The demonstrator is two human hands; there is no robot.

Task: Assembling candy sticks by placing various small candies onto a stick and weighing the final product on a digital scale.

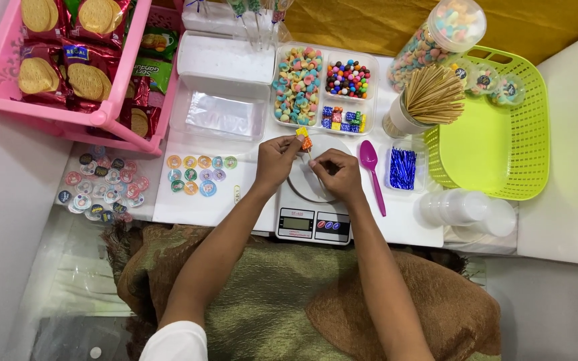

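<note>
My left hand (277, 160) pinches small yellow and orange candy pieces (304, 138) threaded on a thin wooden skewer. My right hand (338, 174) grips the lower part of that skewer, just above a white digital kitchen scale (313, 220) with a round platform. Both hands meet over the scale, in front of a clear divided tray of coloured candies (322, 87).
A purple plastic spoon (371, 170), a box of blue twist ties (403, 168), a cup of wooden skewers (426, 100), a candy jar (436, 40), a lime basket (503, 134), stacked clear cups (459, 207), round stickers (199, 174), a pink biscuit rack (68, 73).
</note>
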